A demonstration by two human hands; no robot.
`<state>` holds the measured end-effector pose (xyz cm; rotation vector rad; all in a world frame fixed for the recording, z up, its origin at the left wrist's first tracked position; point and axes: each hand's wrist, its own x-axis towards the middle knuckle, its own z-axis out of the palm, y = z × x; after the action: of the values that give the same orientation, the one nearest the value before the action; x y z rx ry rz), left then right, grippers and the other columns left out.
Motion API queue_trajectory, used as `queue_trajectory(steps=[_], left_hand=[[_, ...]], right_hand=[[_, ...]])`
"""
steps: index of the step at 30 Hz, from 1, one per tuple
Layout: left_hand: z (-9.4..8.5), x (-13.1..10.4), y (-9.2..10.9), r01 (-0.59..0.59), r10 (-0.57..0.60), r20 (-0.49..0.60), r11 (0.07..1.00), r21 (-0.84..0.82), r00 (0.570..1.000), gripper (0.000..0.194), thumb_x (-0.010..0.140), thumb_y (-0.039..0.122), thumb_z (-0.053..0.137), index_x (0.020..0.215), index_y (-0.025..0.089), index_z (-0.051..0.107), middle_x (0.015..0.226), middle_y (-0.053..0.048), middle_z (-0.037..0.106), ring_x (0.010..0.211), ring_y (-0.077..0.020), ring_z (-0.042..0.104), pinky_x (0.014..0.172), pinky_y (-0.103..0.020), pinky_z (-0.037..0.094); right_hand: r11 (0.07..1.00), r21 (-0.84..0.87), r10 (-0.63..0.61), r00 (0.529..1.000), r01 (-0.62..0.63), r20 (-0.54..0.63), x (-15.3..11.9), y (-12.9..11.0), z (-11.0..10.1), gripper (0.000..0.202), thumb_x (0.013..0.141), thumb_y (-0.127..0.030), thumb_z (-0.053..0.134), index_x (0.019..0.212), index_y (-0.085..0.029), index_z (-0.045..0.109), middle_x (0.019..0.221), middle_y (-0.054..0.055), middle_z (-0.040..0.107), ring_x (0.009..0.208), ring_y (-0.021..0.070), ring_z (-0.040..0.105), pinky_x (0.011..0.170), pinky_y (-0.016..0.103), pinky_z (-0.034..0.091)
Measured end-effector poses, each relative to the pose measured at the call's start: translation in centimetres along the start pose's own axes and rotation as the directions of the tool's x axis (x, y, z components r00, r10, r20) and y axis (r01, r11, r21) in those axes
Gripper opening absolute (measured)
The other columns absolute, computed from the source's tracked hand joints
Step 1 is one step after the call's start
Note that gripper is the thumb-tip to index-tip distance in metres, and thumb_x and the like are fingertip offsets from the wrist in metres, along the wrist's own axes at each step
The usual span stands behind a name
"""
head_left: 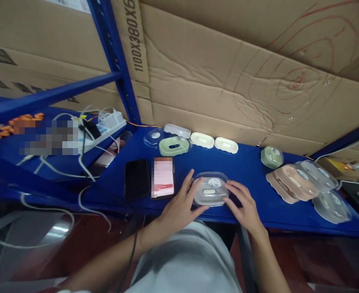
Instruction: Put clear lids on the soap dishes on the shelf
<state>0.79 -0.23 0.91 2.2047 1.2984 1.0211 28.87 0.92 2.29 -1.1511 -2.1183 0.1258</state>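
Both hands close on one thing: a clear plastic case (211,189) with a pale insert inside, lying flat on the blue shelf (246,171) directly ahead of the person. The left hand (179,205) presses fingers and thumb against the case's left end, the thumb tucked along the near edge; the right hand (243,203) has its fingertips on the right end, fingers spread and bent. Neither hand wraps round it, so this is a two-sided pinch with the case between the palms, not lifted as far as can be told. The case's long axis runs left to right, across the person's body, and the two hands are about equally near, one at each end.

Outward to the left lie two phones side by side: a dark phone (136,179) and a lit phone (163,177) (its screen blurred), both well apart from the case but near the left hand.

Along the back of the shelf stands a row: one clear lid (153,137), one grey-white tray (177,130), one green tray (174,146), and two cream trays (214,142). To the right sits one more green case (272,157), then a heap of tan trays (292,181) and clear lids (330,203), overlapping too much to count exactly.

Far left, a white power strip (110,120) with trailing cables (60,171) sits on the adjoining shelf. Cardboard (228,61) lines the wall behind.
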Motion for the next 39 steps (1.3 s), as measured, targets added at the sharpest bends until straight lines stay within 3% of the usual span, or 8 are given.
queue_trajectory(steps=[7,10,13,17,26,30,35,39], left_hand=[[0.5,0.0,-0.7,-0.059,0.06,-0.004,0.996,0.067,0.998,0.071,0.099,0.041,0.072,0.16,0.027,0.04,0.169,-0.017,0.041,0.156,-0.0342,0.044,0.125,-0.052,0.044],[0.4,0.0,-0.4,-0.067,0.068,0.0,0.992,0.106,0.998,0.068,0.101,0.039,0.07,0.161,0.026,0.039,0.171,-0.018,0.036,0.156,-0.0339,0.043,0.124,-0.049,0.047],[0.0,0.1,0.1,-0.072,0.07,0.019,0.989,0.13,0.997,0.067,0.103,0.035,0.067,0.162,0.027,0.038,0.175,-0.016,0.029,0.157,-0.0331,0.042,0.122,-0.045,0.049],[-0.2,0.2,0.2,-0.087,0.083,0.032,0.984,0.155,0.996,0.061,0.107,0.038,0.059,0.163,0.026,0.037,0.176,-0.017,0.026,0.156,-0.033,0.044,0.121,-0.046,0.05],[-0.1,0.4,-0.2,-0.071,0.066,0.045,0.989,0.126,0.997,0.059,0.109,0.036,0.055,0.164,0.028,0.036,0.177,-0.015,0.026,0.16,-0.0327,0.038,0.127,-0.05,0.043],[-0.2,0.5,0.0,-0.081,0.073,0.073,0.989,0.126,0.995,0.065,0.108,0.037,0.056,0.167,0.028,0.029,0.179,-0.015,0.018,0.162,-0.0341,0.033,0.126,-0.051,0.042],[-0.1,0.4,-0.1,-0.08,0.071,0.079,0.99,0.119,0.994,0.062,0.109,0.035,0.055,0.166,0.029,0.032,0.18,-0.013,0.014,0.161,-0.0343,0.034,0.126,-0.05,0.042],[-0.1,0.3,0.0,-0.057,0.048,0.072,0.99,0.127,0.996,0.067,0.108,0.035,0.055,0.168,0.029,0.027,0.181,-0.015,0.007,0.159,-0.036,0.039,0.121,-0.049,0.049]], right_hand=[[0.999,0.039,-0.019,0.987,0.013,0.158,0.2,-0.3,0.6,0.062,0.098,-0.042,0.075,0.156,-0.039,0.054,0.17,0.008,0.041,0.157,0.0341,0.041,0.123,0.057,0.047],[0.998,0.059,-0.014,0.993,0.008,0.116,0.0,-0.2,0.7,0.056,0.101,-0.036,0.07,0.155,-0.04,0.055,0.168,0.006,0.045,0.151,0.0298,0.051,0.122,0.05,0.051],[1.0,0.018,0.001,0.999,-0.002,0.054,0.0,-0.1,0.7,0.049,0.101,-0.034,0.07,0.149,-0.039,0.062,0.162,0.007,0.052,0.147,0.0304,0.056,0.122,0.05,0.051],[0.998,0.046,0.037,0.992,-0.043,0.121,0.7,0.0,0.3,0.051,0.099,-0.041,0.072,0.149,-0.037,0.061,0.159,0.009,0.053,0.148,0.0317,0.054,0.12,0.051,0.052],[0.992,0.101,0.063,0.984,-0.08,0.164,1.3,-0.1,0.5,0.054,0.105,-0.039,0.063,0.158,-0.04,0.051,0.172,0.005,0.04,0.157,0.0285,0.043,0.127,0.05,0.043],[0.994,0.068,0.08,0.985,-0.091,0.153,1.1,-0.3,0.4,0.057,0.107,-0.039,0.059,0.162,-0.039,0.046,0.173,0.003,0.038,0.156,0.0277,0.043,0.127,0.049,0.043],[1.0,-0.009,0.03,0.992,-0.029,0.123,1.0,-0.8,0.8,0.057,0.108,-0.037,0.058,0.163,-0.038,0.044,0.174,0.004,0.036,0.156,0.027,0.043,0.128,0.047,0.042],[0.996,-0.087,0.037,0.991,-0.025,0.132,1.1,-0.3,0.1,0.055,0.108,-0.042,0.057,0.161,-0.035,0.048,0.171,0.007,0.042,0.153,0.0276,0.048,0.125,0.048,0.046]])
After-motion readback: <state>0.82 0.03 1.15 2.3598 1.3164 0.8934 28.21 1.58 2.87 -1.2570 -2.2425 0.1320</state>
